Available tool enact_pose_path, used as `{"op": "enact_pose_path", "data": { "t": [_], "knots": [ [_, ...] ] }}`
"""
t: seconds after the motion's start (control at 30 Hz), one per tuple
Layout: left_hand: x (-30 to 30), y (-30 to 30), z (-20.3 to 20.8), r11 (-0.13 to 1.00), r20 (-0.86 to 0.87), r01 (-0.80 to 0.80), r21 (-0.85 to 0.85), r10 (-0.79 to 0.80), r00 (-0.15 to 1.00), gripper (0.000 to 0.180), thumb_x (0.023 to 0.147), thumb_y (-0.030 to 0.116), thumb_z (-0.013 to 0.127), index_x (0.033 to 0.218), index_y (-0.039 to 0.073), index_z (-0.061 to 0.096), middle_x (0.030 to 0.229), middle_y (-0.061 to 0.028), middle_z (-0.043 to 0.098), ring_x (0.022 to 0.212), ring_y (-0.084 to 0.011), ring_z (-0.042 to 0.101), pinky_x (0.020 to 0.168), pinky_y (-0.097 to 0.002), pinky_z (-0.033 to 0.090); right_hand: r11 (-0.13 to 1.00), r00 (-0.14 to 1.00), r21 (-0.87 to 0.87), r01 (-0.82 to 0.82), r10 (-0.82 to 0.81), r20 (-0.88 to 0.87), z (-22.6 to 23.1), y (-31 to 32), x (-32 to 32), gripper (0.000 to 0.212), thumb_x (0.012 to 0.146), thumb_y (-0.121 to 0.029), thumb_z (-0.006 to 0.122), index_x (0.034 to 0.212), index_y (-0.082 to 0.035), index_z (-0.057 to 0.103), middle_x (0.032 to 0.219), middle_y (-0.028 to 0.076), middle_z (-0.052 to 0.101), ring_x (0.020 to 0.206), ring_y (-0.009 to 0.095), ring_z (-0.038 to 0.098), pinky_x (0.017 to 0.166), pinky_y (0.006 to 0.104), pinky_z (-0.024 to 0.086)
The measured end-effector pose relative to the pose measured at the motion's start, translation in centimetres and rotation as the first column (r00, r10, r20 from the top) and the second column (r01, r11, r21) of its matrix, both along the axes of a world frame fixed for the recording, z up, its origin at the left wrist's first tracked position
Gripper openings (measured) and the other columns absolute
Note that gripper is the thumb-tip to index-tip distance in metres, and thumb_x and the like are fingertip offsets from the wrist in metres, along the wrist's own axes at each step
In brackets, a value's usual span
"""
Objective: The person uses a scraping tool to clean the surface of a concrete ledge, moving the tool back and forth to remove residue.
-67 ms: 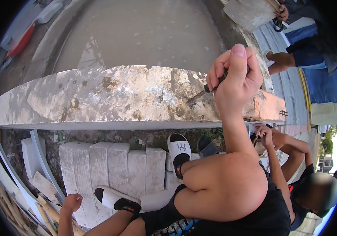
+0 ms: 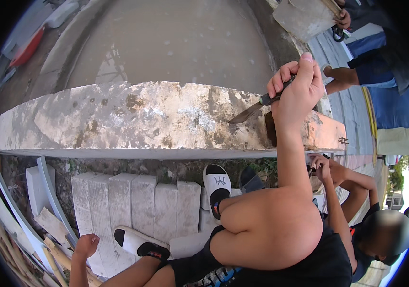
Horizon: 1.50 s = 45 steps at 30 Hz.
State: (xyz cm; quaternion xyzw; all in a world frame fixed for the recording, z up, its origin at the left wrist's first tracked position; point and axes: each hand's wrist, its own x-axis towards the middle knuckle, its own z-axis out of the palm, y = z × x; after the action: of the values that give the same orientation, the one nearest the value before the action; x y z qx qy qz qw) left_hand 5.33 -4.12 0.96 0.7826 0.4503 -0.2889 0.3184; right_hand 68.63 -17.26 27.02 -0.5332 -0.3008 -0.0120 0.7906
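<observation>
My right hand [image 2: 299,88] is closed around the dark handle of a knife [image 2: 248,113], thumb pointing up. The knife's dull, narrow blade slants down to the left. Its tip is at the stained top of a concrete wall [image 2: 156,115]; whether it touches cannot be told. Shadow from the hand falls on the wall beside it. At the lower left, my left hand [image 2: 86,245] is curled shut beside pale concrete blocks [image 2: 133,203], and nothing shows in its fingers.
Behind the wall lies murky grey water [image 2: 176,43]. A person in a dark cap [image 2: 386,234] crouches at the right; another stands farther back by a pale bucket [image 2: 305,16]. Metal pins [image 2: 343,140] stick out at the wall's right end. Boards and strips [image 2: 8,191] lie left.
My right hand has shifted a little to the right and turned, so more of the knife blade shows. The tip stays near the same spot. My left hand has hardly moved.
</observation>
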Motion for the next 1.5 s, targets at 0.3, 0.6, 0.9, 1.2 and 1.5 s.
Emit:
{"op": "enact_pose_path", "data": {
  "t": [0.3, 0.6, 0.9, 1.2, 1.5],
  "knots": [
    [-0.7, 0.1, -0.5, 0.995, -0.031, 0.102, -0.001, -0.102, 0.994, 0.021, 0.09, 0.024, 0.062, 0.098, 0.012, 0.078, 0.088, -0.0183, 0.074, 0.086, -0.0348, 0.073, 0.08, -0.0436, 0.058, 0.993, 0.942, -0.12, -0.007, 0.047, 0.333, -1.5, 0.5, -3.2, 0.036, 0.102, -0.011, 0.06, 0.069, -0.006, 0.046, 0.053, -0.002, 0.052, 0.043, 0.006, 0.046, 0.041, 0.0217, 0.032],
    [-0.7, -0.1, -0.6, 1.0, -0.044, -0.001, 0.002, 0.001, 0.999, 0.019, 0.088, 0.022, 0.064, 0.096, 0.011, 0.078, 0.09, -0.0185, 0.074, 0.085, -0.0352, 0.072, 0.08, -0.0433, 0.058, 0.989, 0.618, -0.145, 0.025, 0.098, 0.78, -1.9, 0.1, -5.8, 0.034, 0.098, -0.01, 0.064, 0.069, -0.006, 0.048, 0.055, -0.002, 0.055, 0.044, 0.005, 0.044, 0.041, 0.0231, 0.034],
    [1.1, 0.0, 0.6, 0.995, 0.029, -0.101, -0.019, 0.101, 0.994, 0.019, 0.088, 0.022, 0.064, 0.096, 0.012, 0.078, 0.088, -0.0175, 0.074, 0.086, -0.0347, 0.073, 0.08, -0.0429, 0.057, 1.0, 0.997, -0.001, -0.013, 0.013, 0.072, -0.7, 0.1, -1.5, 0.037, 0.103, -0.016, 0.058, 0.071, -0.006, 0.043, 0.05, -0.001, 0.045, 0.041, 0.007, 0.045, 0.036, 0.0248, 0.033],
    [0.1, 0.3, -0.2, 0.999, -0.005, 0.044, -0.011, -0.044, 0.999, 0.019, 0.088, 0.023, 0.064, 0.096, 0.012, 0.078, 0.089, -0.0183, 0.074, 0.086, -0.0343, 0.073, 0.081, -0.0429, 0.058, 0.999, 0.994, -0.019, -0.051, 0.052, 0.097, -0.7, -0.1, -1.1, 0.031, 0.106, -0.014, 0.05, 0.077, -0.004, 0.041, 0.056, 0.005, 0.051, 0.041, 0.009, 0.043, 0.038, 0.0228, 0.033],
    [-0.2, 0.0, 0.3, 0.998, -0.055, 0.068, 0.007, -0.068, 0.996, 0.019, 0.088, 0.019, 0.063, 0.097, 0.011, 0.078, 0.09, -0.0188, 0.074, 0.087, -0.0343, 0.073, 0.081, -0.0415, 0.058, 0.986, 0.561, -0.165, 0.009, 0.132, 0.817, -1.7, 0.3, -6.1, 0.034, 0.095, -0.005, 0.066, 0.067, -0.006, 0.047, 0.052, 0.001, 0.052, 0.043, 0.005, 0.042, 0.04, 0.0249, 0.032]
  ]
}}
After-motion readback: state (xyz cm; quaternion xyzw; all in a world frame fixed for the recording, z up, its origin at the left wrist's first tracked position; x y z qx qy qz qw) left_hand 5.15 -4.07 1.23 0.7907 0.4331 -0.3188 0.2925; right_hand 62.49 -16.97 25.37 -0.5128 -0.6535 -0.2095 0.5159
